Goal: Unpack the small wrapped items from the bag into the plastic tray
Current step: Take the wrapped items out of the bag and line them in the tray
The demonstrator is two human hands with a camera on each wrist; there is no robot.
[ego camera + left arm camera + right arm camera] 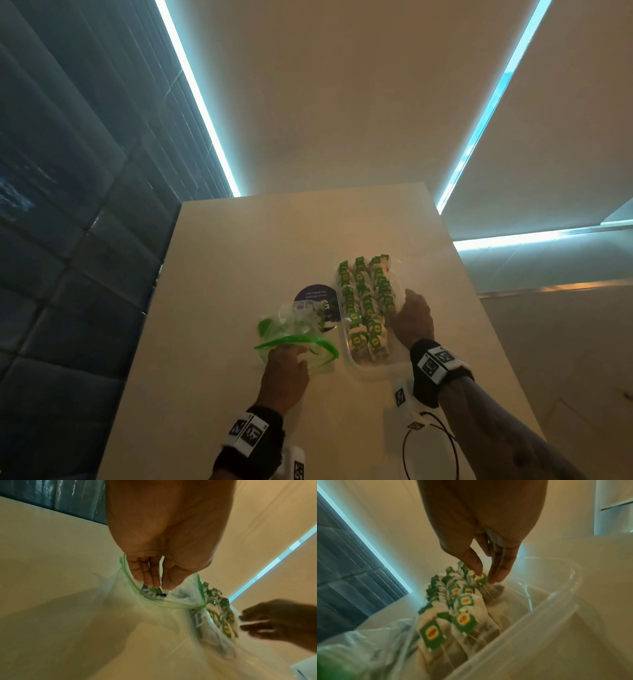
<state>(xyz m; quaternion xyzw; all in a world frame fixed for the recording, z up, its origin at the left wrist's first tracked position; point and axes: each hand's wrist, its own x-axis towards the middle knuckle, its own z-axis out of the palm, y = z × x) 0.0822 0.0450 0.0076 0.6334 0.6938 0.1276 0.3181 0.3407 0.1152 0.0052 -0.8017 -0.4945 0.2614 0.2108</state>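
Note:
A clear zip bag (294, 334) with a green seal lies open on the table, left of the clear plastic tray (363, 371). Rows of tea bags (364, 301) with green tags stand in the tray. My left hand (159, 586) reaches into the mouth of the zip bag (173, 601), and its fingertips and thumb pinch a green-tagged tea bag (155, 590) inside. My right hand (486, 577) is over the tray's right side (539, 601). There its thumb and fingers pinch a green-tagged tea bag (482, 578) at the end of a row. In the head view the right hand (406, 305) hides that tea bag.
A round purple sticker (317, 298) sits on the pale table (212, 342) behind the bag. A black cable loop (430, 445) and white marker tags (400, 397) lie near the front right. A blue tiled wall runs along the table's left edge.

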